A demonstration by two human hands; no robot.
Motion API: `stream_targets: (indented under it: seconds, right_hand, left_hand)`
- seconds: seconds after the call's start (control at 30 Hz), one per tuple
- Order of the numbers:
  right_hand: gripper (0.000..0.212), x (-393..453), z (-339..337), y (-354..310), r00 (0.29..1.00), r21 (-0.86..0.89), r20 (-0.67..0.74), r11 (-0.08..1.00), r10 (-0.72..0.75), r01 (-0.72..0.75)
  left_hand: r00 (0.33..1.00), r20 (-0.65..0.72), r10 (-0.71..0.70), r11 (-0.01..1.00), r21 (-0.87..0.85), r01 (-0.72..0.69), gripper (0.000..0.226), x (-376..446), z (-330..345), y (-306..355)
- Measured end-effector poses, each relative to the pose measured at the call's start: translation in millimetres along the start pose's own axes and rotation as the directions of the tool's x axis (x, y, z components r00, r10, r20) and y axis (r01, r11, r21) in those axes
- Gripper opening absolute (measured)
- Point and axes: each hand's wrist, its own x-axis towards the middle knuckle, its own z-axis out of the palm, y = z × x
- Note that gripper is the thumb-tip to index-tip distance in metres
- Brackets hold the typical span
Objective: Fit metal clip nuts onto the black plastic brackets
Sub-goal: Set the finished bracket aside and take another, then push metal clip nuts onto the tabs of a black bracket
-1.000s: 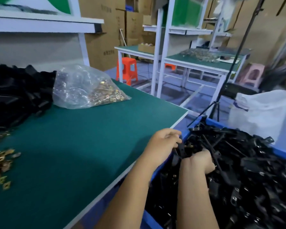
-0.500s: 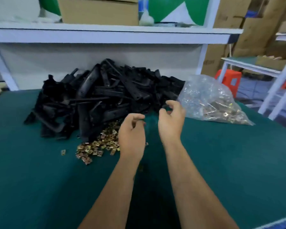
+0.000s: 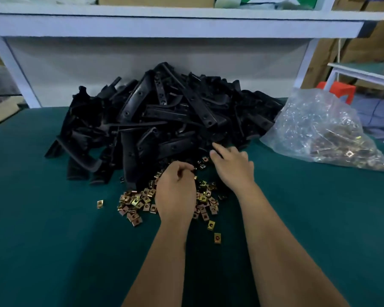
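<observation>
The green work mat [image 3: 53, 251] fills the lower frame, bounded at the top by a white shelf frame [image 3: 186, 25].

Against the back panel, centre frame, lies the heap of black plastic brackets [image 3: 164, 120]. These are long, curved strips with moulded holes. They should be light and stiff, but they interlock in the heap, so one is best drawn out by a free end at the near edge rather than lifted from the middle.

At the right edge of the frame lies a clear plastic bag [image 3: 319, 134] of spare hardware.

In front of the heap, just below centre, is the loose scatter of metal clip nuts [image 3: 138, 202]. They are small, flat, folded brass-coloured pieces (expect springy jaws and sharp stamped edges), light and prone to slipping on the mat. Pinch each by its flat faces and push the open side onto a bracket edge.

The left hand [image 3: 175, 193] is over the scatter, back upward, wrist straight, fingers curled inward with thumb and forefinger closed together at the far tip. It appears to pinch a clip nut, though the piece itself is too small to confirm.

The right hand [image 3: 233, 167] reaches further forward, palm down, fingers loosely extended and slightly spread. The fingertips meet the near edge of the bracket heap and grip nothing yet.
</observation>
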Motion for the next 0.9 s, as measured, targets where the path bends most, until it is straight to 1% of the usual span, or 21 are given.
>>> stream_targets:
  seconds: [0.03, 0.07, 0.1, 0.13, 0.17, 0.2, 0.3, 0.33, 0.37, 0.47, 0.57, 0.63, 0.7, 0.77, 0.83, 0.87, 0.9]
  right_hand:
    - [0.045, -1, 1, 0, 1.0, 0.038, -0.031, 0.999, -0.001, 0.002]
    - [0.04, -3, 1, 1, 0.995, 0.128, -0.101, 0.992, -0.004, 0.017]
    - [0.033, -5, 0, 1, 0.981, 0.271, -0.192, 0.962, 0.013, 0.04]
    - [0.023, -8, 0, 2, 0.961, 0.432, -0.268, 0.9, 0.065, 0.06]
    - [0.015, -9, -2, 2, 0.938, 0.551, -0.321, 0.832, 0.132, 0.072]
    - [0.013, -11, -3, 3, 0.909, 0.617, -0.366, 0.784, 0.199, 0.077]
    - [0.026, -15, -7, 6, 0.811, 0.705, -0.466, 0.702, 0.353, 0.1]
    - [0.029, -16, -7, 7, 0.795, 0.714, -0.474, 0.694, 0.378, 0.096]
    - [0.03, -16, -7, 6, 0.795, 0.713, -0.465, 0.698, 0.39, 0.074]
    - [0.023, -12, -7, 4, 0.831, 0.668, -0.376, 0.741, 0.41, -0.064]
    - [0.033, -4, -11, 0, 0.847, 0.582, -0.306, 0.789, 0.434, -0.194]
    - [0.043, 3, -14, -1, 0.841, 0.543, -0.267, 0.795, 0.47, -0.272]
    - [0.044, 8, -16, -3, 0.84, 0.508, -0.231, 0.797, 0.492, -0.326]
    - [0.039, 8, -16, -7, 0.847, 0.442, -0.209, 0.82, 0.489, -0.364]
    - [0.031, 6, -11, -12, 0.848, 0.407, -0.222, 0.836, 0.48, -0.367]
    - [0.03, 4, -8, -13, 0.847, 0.432, -0.248, 0.836, 0.471, -0.338]
    - [0.031, 2, -5, -15, 0.844, 0.494, -0.279, 0.822, 0.458, -0.283]
  left_hand:
    - [1.0, 0.003, -0.003, 1.0, -0.007, 0.003, 0.03, 0, 0, 0]
    - [1.0, 0.008, -0.005, 1.0, -0.016, 0.005, 0.03, -1, -1, -1]
    - [1.0, 0.012, -0.007, 1.0, -0.029, 0.008, 0.03, 0, -1, -1]
    - [1.0, 0.015, -0.011, 0.999, -0.043, 0.011, 0.03, 0, -1, -1]
    - [1.0, 0.019, -0.012, 0.998, -0.059, 0.013, 0.03, 0, -2, -1]
    - [1.0, 0.026, -0.011, 0.997, -0.074, 0.013, 0.03, 0, -2, -1]
    - [0.999, 0.039, -0.012, 0.995, -0.097, 0.016, 0.031, -2, -4, -1]
    - [0.999, 0.041, -0.017, 0.995, -0.1, 0.021, 0.032, -2, -5, 0]
    - [0.999, 0.043, -0.017, 0.995, -0.102, 0.022, 0.032, -3, -5, 0]
    - [0.998, 0.059, -0.008, 0.994, -0.104, 0.015, 0.033, -4, -6, 1]
    - [0.998, 0.055, -0.008, 0.997, -0.081, 0.013, 0.033, -5, -6, 1]
    - [0.999, 0.054, -0.001, 0.998, -0.065, 0.005, 0.032, -4, -5, 0]
    - [0.998, 0.055, 0.002, 0.999, -0.045, 0.001, 0.032, -3, -4, 0]
    - [0.999, 0.049, -0.002, 1.0, -0.02, 0.003, 0.031, -2, -3, 0]
    - [0.999, 0.04, 0.0, 1.0, 0.0, 0.0, 0.03, -1, -1, -2]
    - [0.999, 0.039, 0.001, 1.0, 0.007, -0.002, 0.03, -1, -1, -2]
    - [0.999, 0.039, 0.003, 1.0, 0.011, -0.003, 0.029, 0, -1, -3]
